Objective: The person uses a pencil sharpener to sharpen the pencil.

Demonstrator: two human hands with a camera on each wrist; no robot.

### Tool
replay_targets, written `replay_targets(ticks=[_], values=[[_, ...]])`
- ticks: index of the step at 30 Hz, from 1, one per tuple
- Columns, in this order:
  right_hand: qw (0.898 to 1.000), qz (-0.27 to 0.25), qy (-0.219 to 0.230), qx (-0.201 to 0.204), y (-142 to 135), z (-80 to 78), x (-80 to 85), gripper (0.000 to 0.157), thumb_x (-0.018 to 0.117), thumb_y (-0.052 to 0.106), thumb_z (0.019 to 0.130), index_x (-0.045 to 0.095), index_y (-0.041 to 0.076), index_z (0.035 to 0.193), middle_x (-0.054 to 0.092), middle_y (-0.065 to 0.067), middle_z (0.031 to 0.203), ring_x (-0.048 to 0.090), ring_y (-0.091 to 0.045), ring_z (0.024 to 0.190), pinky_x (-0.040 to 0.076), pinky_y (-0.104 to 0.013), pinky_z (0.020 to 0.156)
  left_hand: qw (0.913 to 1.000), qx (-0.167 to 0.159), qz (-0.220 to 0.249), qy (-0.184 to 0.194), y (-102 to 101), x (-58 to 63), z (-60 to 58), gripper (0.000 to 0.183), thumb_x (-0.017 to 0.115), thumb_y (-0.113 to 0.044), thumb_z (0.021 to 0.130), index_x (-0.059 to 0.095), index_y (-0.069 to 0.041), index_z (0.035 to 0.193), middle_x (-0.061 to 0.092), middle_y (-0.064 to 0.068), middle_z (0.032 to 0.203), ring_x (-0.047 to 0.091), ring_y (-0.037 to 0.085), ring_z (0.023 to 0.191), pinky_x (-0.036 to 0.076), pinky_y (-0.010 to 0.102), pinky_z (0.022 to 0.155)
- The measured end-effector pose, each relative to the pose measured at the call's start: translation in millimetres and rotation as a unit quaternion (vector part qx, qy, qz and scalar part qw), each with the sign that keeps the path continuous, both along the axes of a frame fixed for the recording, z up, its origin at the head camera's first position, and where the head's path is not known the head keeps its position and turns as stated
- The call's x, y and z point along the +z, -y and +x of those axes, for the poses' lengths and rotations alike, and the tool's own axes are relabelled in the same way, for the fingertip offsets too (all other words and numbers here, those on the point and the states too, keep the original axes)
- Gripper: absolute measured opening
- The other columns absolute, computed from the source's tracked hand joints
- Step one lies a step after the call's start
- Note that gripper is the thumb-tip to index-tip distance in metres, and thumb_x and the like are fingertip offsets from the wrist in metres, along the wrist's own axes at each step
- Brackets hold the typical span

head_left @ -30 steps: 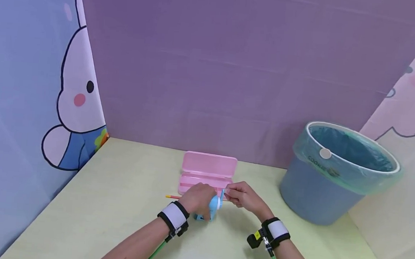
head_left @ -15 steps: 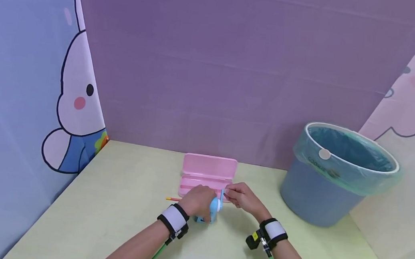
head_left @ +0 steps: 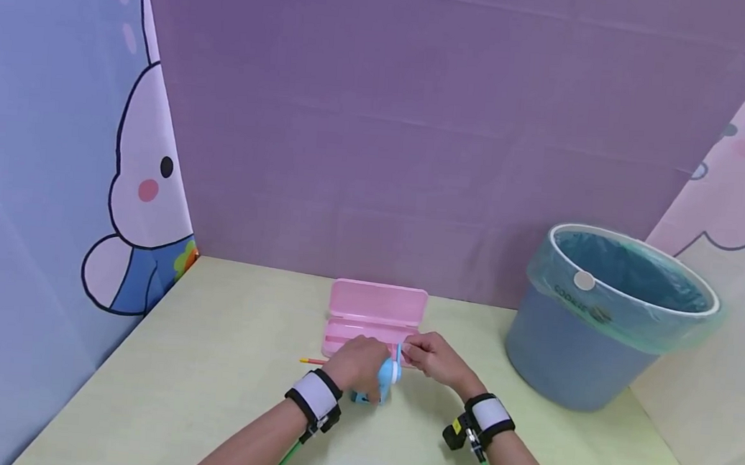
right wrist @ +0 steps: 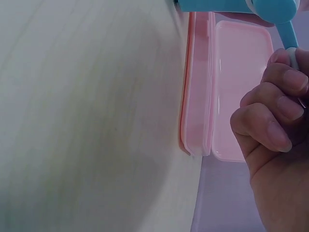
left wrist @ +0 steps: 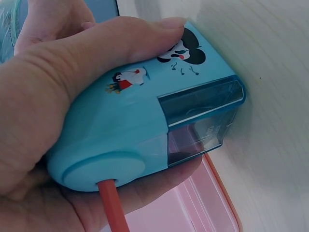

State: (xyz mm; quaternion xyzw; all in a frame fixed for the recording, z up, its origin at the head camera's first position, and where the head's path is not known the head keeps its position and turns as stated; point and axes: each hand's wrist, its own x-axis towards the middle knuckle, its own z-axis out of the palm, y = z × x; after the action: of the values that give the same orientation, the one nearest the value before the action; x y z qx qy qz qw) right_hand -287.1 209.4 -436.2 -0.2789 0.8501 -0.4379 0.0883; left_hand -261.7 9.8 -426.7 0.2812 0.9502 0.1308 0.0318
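Observation:
My left hand [head_left: 358,365] grips a light-blue crank pencil sharpener [left wrist: 140,116] round its body, thumb across the printed cartoon side. A clear shavings drawer [left wrist: 203,125] shows at one end of it. In the left wrist view a red pencil [left wrist: 113,205] sticks into the sharpener's round hole; its yellow end points left in the head view. On the other side, my right hand [head_left: 438,358] pinches the crank's white knob [right wrist: 292,57] at the end of the blue crank arm [right wrist: 287,35], which stands up in the head view.
Just behind the hands, a pink pencil case [head_left: 378,303] lies with its lid raised against the purple backdrop [head_left: 365,153]. To the right stands a large blue bin [head_left: 572,347] with a green bag liner. The pale tabletop [head_left: 242,339] runs beneath everything.
The whole head view has shifted slightly, with the scene a little lower. Both hands keep the same hold on the sharpener and its crank.

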Motion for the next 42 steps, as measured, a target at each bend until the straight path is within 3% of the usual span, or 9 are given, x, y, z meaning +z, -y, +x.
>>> replay_targets(ticks=[3, 7, 13, 18, 27, 36, 42], values=[[1.000, 0.005, -0.025, -0.002, -2.8, -9.0, -11.2, 0.034, 0.047, 0.013, 0.103, 0.056, -0.009, 0.080, 0.038, 0.002, 0.063, 0.035, -0.007, 0.053, 0.031, -0.023, 0.051, 1.0000, 0.006, 0.001, -0.001, -0.4, 0.6, -0.1, 0.045, 0.095, -0.028, 0.056, 0.064, -0.014, 0.085, 0.056, -0.007, 0.073, 0.051, 0.013, 0.069, 0.046, 0.027, 0.064], [0.998, 0.014, -0.060, -0.007, -3.2, -12.8, -14.2, 0.031, 0.050, 0.014, 0.102, 0.058, -0.003, 0.077, 0.039, 0.003, 0.063, 0.036, -0.006, 0.056, 0.032, -0.022, 0.055, 0.9999, 0.013, 0.005, -0.001, -0.4, 0.9, -0.1, 0.045, 0.095, -0.029, 0.056, 0.064, -0.014, 0.085, 0.056, -0.006, 0.073, 0.051, 0.014, 0.069, 0.046, 0.028, 0.064], [0.997, 0.030, -0.065, -0.013, -6.4, -12.7, -19.0, 0.025, 0.051, 0.009, 0.100, 0.061, 0.004, 0.078, 0.045, 0.003, 0.067, 0.039, -0.006, 0.058, 0.035, -0.022, 0.056, 0.9999, 0.009, 0.008, 0.012, -2.2, -0.3, 1.3, 0.045, 0.095, -0.028, 0.058, 0.064, -0.014, 0.087, 0.056, -0.006, 0.074, 0.051, 0.014, 0.069, 0.046, 0.027, 0.064], [0.995, 0.047, -0.084, -0.001, -5.2, -15.1, -26.1, 0.024, 0.049, 0.002, 0.100, 0.061, -0.002, 0.079, 0.048, -0.003, 0.067, 0.040, -0.008, 0.060, 0.036, -0.023, 0.058, 0.9999, 0.010, 0.006, 0.011, -1.7, -2.5, 2.0, 0.045, 0.094, -0.029, 0.058, 0.063, -0.014, 0.086, 0.055, -0.006, 0.074, 0.051, 0.013, 0.069, 0.046, 0.027, 0.063], [0.991, 0.083, -0.106, -0.014, -3.4, -15.9, -25.4, 0.025, 0.053, 0.008, 0.098, 0.061, 0.013, 0.075, 0.045, 0.008, 0.065, 0.041, -0.006, 0.060, 0.036, -0.024, 0.059, 1.0000, 0.003, 0.005, 0.002, -1.0, -1.4, 1.3, 0.045, 0.094, -0.030, 0.057, 0.064, -0.014, 0.086, 0.056, -0.006, 0.075, 0.051, 0.013, 0.069, 0.046, 0.027, 0.064], [0.987, 0.115, -0.113, -0.004, -0.4, -13.3, -21.8, 0.029, 0.051, 0.004, 0.096, 0.057, 0.009, 0.068, 0.039, 0.010, 0.059, 0.035, -0.004, 0.055, 0.030, -0.022, 0.054, 0.9999, 0.004, 0.009, 0.008, -2.1, -1.1, 1.3, 0.044, 0.095, -0.028, 0.057, 0.064, -0.014, 0.085, 0.055, -0.006, 0.074, 0.051, 0.013, 0.069, 0.046, 0.027, 0.062], [0.983, 0.142, -0.115, 0.007, -0.4, -15.3, -29.2, 0.029, 0.051, 0.003, 0.093, 0.055, 0.015, 0.067, 0.038, 0.010, 0.059, 0.036, -0.004, 0.054, 0.029, -0.021, 0.052, 1.0000, 0.003, 0.002, 0.006, -2.3, -2.3, 0.0, 0.045, 0.095, -0.030, 0.058, 0.064, -0.014, 0.087, 0.056, -0.006, 0.075, 0.051, 0.014, 0.071, 0.045, 0.027, 0.063]])
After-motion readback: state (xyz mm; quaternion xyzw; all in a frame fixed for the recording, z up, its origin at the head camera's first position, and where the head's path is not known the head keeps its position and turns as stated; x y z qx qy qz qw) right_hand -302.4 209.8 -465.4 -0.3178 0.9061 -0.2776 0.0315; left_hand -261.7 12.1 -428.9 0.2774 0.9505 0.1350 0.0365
